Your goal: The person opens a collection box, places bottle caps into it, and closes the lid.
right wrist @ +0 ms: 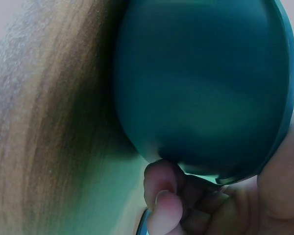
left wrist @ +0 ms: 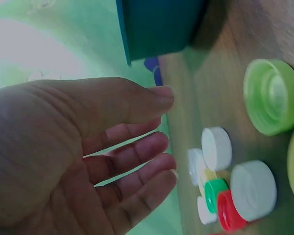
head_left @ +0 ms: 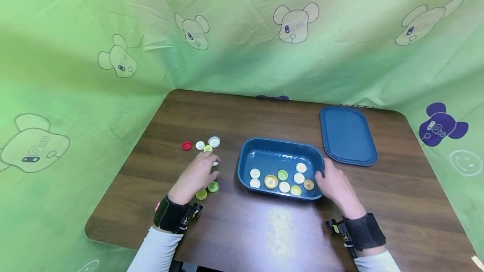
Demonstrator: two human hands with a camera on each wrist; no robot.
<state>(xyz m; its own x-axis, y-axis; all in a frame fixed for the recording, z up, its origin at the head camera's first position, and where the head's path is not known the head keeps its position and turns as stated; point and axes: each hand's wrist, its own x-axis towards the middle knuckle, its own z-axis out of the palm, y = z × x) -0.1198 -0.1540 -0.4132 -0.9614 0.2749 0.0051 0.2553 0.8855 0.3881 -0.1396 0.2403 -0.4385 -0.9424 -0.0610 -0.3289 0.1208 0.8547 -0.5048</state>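
Left hand (head_left: 196, 176), fingers loosely spread and holding nothing, hovers over loose bottle caps (head_left: 207, 147) on the wooden table (head_left: 242, 230); two green caps (head_left: 213, 186) lie just beside its wrist side, a red cap (head_left: 186, 145) farthest out. Right hand (head_left: 334, 184), fingers curled, grips the near right corner of the blue tray (head_left: 280, 153), which holds white, yellow and green caps (head_left: 283, 179). A blue lid (head_left: 347, 135) lies apart, right rear. No legible writing shows on caps or tray.
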